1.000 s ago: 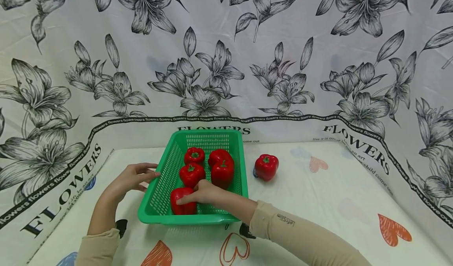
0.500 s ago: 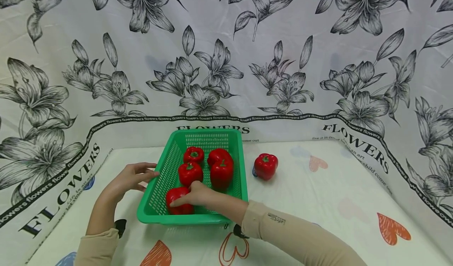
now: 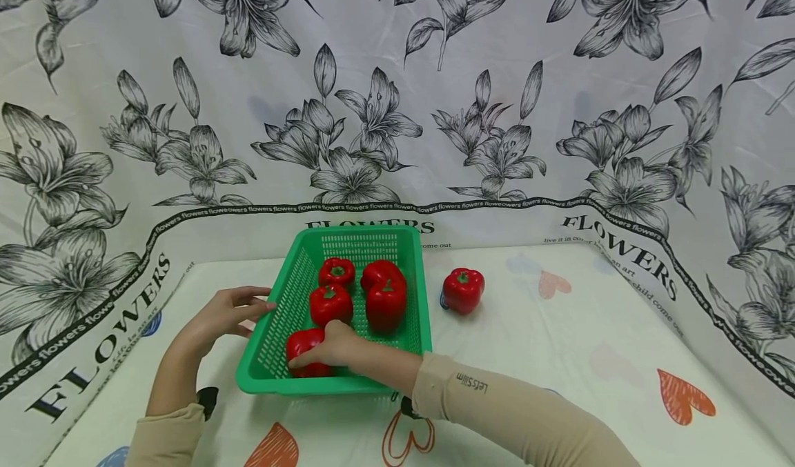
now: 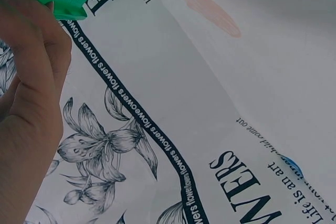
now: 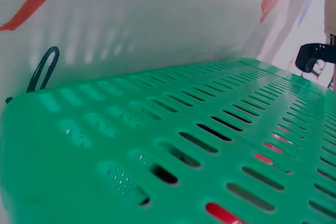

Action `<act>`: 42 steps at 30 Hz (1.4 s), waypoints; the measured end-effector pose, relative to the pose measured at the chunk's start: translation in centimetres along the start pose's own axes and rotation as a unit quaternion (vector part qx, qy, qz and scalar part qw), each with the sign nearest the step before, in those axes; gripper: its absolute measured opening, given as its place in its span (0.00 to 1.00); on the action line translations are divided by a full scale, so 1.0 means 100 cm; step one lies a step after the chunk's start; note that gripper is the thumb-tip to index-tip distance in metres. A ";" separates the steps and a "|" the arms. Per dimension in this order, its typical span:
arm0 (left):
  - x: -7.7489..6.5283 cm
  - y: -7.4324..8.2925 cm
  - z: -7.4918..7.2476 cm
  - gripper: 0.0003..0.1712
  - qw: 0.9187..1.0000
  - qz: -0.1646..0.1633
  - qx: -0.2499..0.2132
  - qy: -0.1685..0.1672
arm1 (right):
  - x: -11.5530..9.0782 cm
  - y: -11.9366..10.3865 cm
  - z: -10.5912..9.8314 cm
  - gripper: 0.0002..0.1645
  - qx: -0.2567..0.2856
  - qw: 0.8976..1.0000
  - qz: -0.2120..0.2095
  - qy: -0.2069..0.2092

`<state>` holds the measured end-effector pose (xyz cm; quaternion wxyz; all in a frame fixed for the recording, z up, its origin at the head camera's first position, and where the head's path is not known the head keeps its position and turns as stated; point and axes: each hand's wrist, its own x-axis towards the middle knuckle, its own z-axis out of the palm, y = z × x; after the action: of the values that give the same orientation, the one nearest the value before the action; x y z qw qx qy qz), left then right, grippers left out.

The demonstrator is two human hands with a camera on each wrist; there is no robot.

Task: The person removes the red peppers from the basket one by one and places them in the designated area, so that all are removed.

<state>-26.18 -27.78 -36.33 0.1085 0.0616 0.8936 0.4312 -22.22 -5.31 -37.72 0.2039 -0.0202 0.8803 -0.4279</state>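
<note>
A green slotted plastic basket (image 3: 292, 386) stands on the table with several red bell peppers in it. Low in the basket's near left corner, my right hand (image 3: 340, 346) grips one bell pepper (image 3: 300, 344), thumb along its near side; the other fingers are partly hidden. My left hand (image 3: 225, 314) rests fingertips on the basket's left rim, fingers fairly straight. Behind the gripped pepper lie another pepper (image 3: 330, 305) and one farther back (image 3: 337, 272); two more (image 3: 386, 308) sit on the right. The right wrist view shows mostly the basket's slotted wall (image 5: 173, 129).
One red bell pepper (image 3: 463, 291) stands on the white heart-printed tablecloth (image 3: 534, 343), right of the basket. A flower-printed cloth (image 3: 397, 143) rises behind the table and along both sides.
My right hand has shifted the gripped pepper slightly left, toward the basket's near left corner. The left hand stays at the rim. The whole head view has drifted a little left.
</note>
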 end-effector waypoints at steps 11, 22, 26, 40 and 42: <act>-0.001 0.001 -0.002 0.37 1.000 0.006 0.001 0.001 | 0.001 -0.002 0.003 0.35 -0.012 1.000 -0.018 0.016; -0.003 0.002 -0.004 0.37 1.000 0.008 0.001 0.004 | -0.002 -0.009 0.003 0.34 -0.041 0.998 -0.028 0.025; -0.003 0.001 -0.003 0.38 1.000 0.000 0.001 0.004 | -0.001 -0.008 0.003 0.34 -0.044 0.998 -0.033 0.026; -0.001 0.000 0.000 0.37 1.000 0.005 -0.001 0.001 | 0.000 -0.004 0.000 0.35 -0.002 0.999 -0.028 0.019; -0.001 0.000 0.000 0.37 1.000 0.005 0.002 0.001 | -0.002 -0.004 -0.001 0.35 0.005 0.999 -0.033 0.018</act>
<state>-26.10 -27.78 -36.28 0.1054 0.0655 0.8942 0.4302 -22.16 -5.43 -37.28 0.1736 -0.0402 0.8806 -0.4391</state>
